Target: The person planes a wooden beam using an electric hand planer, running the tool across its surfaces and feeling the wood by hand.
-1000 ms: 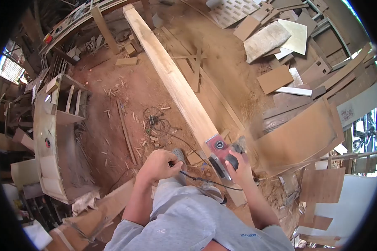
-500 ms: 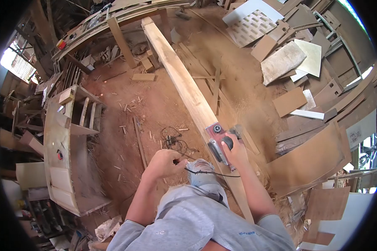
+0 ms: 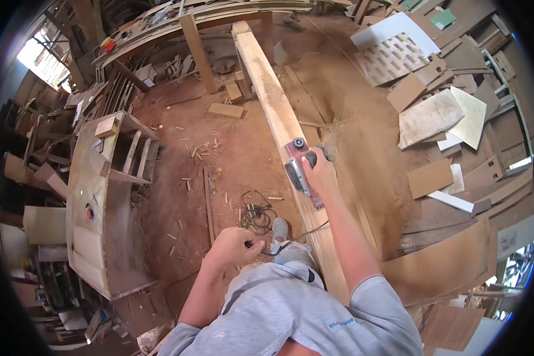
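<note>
A long pale wooden beam [image 3: 268,89] runs from beside my legs away to the workbench at the back. On its top face rests a red and black electric hand planer [image 3: 296,155]. My right hand [image 3: 321,173] is closed around the planer's black handle. A dark power cord [image 3: 305,233] trails from the planer back toward my body. In front of my waist, my left hand [image 3: 237,245] is closed on that cord, left of the beam and apart from the planer.
A worn wooden cabinet [image 3: 92,216] lies on the left. Boards and panels [image 3: 431,118] are piled on the right. Wood offcuts [image 3: 225,110] and a tangle of cable [image 3: 256,210] lie on the dirt floor. A cluttered workbench [image 3: 160,37] stands at the back.
My right hand and the planer have moved forward along the beam, away from my body. My left hand still grips the cord. The view has shifted, and my shoe now shows.
</note>
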The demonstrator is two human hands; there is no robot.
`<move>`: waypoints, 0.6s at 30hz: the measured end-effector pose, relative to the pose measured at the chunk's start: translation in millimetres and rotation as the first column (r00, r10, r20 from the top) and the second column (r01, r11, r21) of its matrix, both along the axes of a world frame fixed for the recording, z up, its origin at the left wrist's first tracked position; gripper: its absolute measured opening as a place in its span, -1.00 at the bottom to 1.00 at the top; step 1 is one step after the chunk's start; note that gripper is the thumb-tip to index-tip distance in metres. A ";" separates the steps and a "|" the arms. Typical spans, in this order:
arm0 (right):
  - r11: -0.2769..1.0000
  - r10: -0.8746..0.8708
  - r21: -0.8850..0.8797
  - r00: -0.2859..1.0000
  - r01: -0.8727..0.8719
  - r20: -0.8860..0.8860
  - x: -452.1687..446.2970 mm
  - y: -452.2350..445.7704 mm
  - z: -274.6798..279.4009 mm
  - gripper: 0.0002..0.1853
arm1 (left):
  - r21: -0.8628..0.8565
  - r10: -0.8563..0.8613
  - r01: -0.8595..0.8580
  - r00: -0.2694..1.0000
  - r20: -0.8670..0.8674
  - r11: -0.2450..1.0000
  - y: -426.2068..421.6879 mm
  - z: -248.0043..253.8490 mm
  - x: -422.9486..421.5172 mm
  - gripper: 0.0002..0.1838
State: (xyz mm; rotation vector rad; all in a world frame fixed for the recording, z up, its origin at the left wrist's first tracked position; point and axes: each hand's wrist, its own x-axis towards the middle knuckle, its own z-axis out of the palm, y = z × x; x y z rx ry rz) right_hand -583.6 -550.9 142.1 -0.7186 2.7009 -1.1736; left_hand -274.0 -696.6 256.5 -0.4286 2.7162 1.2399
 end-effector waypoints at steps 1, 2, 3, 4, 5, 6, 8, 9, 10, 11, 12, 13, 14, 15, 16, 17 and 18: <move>1.000 -0.007 0.016 1.000 0.007 0.014 -13.3 -18.0 0.0 -0.50 | -0.014 0.003 -0.003 1.000 0.018 1.000 -5.7 1.3 -4.6 -0.67; 0.999 -0.015 0.032 0.999 0.014 0.029 -26.1 -36.6 -0.3 -0.50 | -0.028 0.016 -0.015 0.999 0.032 1.000 -12.0 4.4 -10.3 -0.67; 0.998 -0.019 0.061 0.999 0.017 0.042 -38.1 -54.3 3.4 -0.49 | -0.041 0.028 -0.026 0.999 0.047 0.999 -18.1 8.7 -16.3 -0.67; 0.999 -0.010 0.053 0.999 0.009 0.031 -52.5 -70.7 0.3 -0.48 | -0.054 0.043 -0.040 0.997 0.059 0.998 -23.0 10.3 -22.9 -0.68; 0.999 0.002 0.048 1.000 -0.003 0.022 -65.5 -86.7 -2.7 -0.48 | -0.067 0.051 -0.048 0.998 0.048 0.997 -27.8 9.5 -29.1 -0.68; 0.999 0.016 0.043 1.000 -0.017 0.015 -75.5 -101.5 -3.9 -0.48 | -0.080 0.060 -0.057 0.997 0.040 0.995 -32.5 9.2 -34.5 -0.68; 0.998 0.033 0.051 0.999 -0.034 0.022 -95.4 -129.2 -3.2 -0.48 | -0.099 0.075 -0.072 0.997 0.023 0.993 -42.7 12.2 -47.4 -0.68; 0.998 0.041 0.054 0.999 -0.042 0.018 -104.1 -143.1 -3.9 -0.48 | -0.100 0.078 -0.076 0.997 0.022 0.992 -46.2 17.2 -55.2 -0.68; 0.997 0.046 0.061 0.999 -0.047 0.016 -111.4 -154.4 -5.4 -0.49 | -0.097 0.079 -0.076 0.997 0.022 0.992 -48.9 20.1 -62.3 -0.68; 0.997 0.059 0.041 0.998 -0.060 0.014 -118.9 -164.3 -7.1 -0.49 | -0.103 0.064 -0.064 0.998 -0.002 0.993 -52.5 19.1 -69.3 -0.68; 0.997 0.062 0.034 0.998 -0.063 0.013 -125.9 -175.1 -8.8 -0.49 | -0.103 0.049 -0.051 0.999 -0.024 0.993 -56.2 16.3 -76.4 -0.68; 0.997 0.066 0.031 0.998 -0.066 0.010 -133.0 -184.3 -10.2 -0.49 | -0.098 0.035 -0.039 0.998 -0.048 0.994 -57.5 13.3 -82.7 -0.67; 0.997 0.071 0.028 0.997 -0.071 0.003 -139.4 -192.3 -10.2 -0.49 | -0.094 0.028 -0.030 0.999 -0.026 0.995 -58.6 11.9 -89.0 -0.67; 0.997 0.069 0.036 0.998 -0.069 -0.010 -146.2 -201.8 -11.6 -0.49 | -0.094 0.020 -0.021 1.000 -0.010 0.995 -61.7 11.3 -97.0 -0.67; 0.996 0.074 0.039 0.997 -0.074 -0.003 -152.6 -210.5 -12.3 -0.49 | -0.095 0.011 -0.011 1.000 0.002 0.995 -66.2 11.8 -105.5 -0.67; 0.996 0.077 0.044 0.997 -0.077 0.005 -158.1 -217.1 -13.3 -0.49 | -0.087 -0.002 0.002 1.000 -0.009 0.996 -70.9 16.4 -114.4 -0.66; 0.996 0.076 0.047 0.997 -0.077 0.015 -163.4 -223.7 -13.1 -0.49 | -0.080 -0.019 0.018 1.000 -0.018 0.997 -75.7 24.0 -123.2 -0.65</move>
